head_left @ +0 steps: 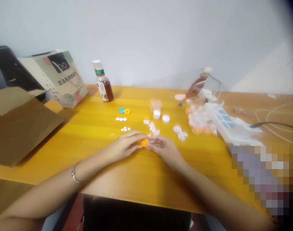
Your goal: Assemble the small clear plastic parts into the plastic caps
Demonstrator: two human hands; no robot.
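Between my two hands, just above the table (137, 179), is a small round orange piece (143, 142), perhaps a cap or shallow cup. The fingers of my left hand (124, 144) close on its left side; those of my right hand (163, 149) pinch its right side. Beyond them lie white patterned cut-out pieces (152, 127) and small white discs (125, 129). A row of white round pieces (121, 119) sits farther back, near a blue ring (121, 111) and a yellow ring (127, 111). White round caps (156, 114) stand near clear cups (155, 104).
A bottle of brown drink (104, 86) stands at the back left, another (198, 85) at the back right. Paper bags (64, 80) occupy the left side. A bag of white and orange pieces (201, 120), a white tray (223, 118) and cables (269, 118) lie to the right.
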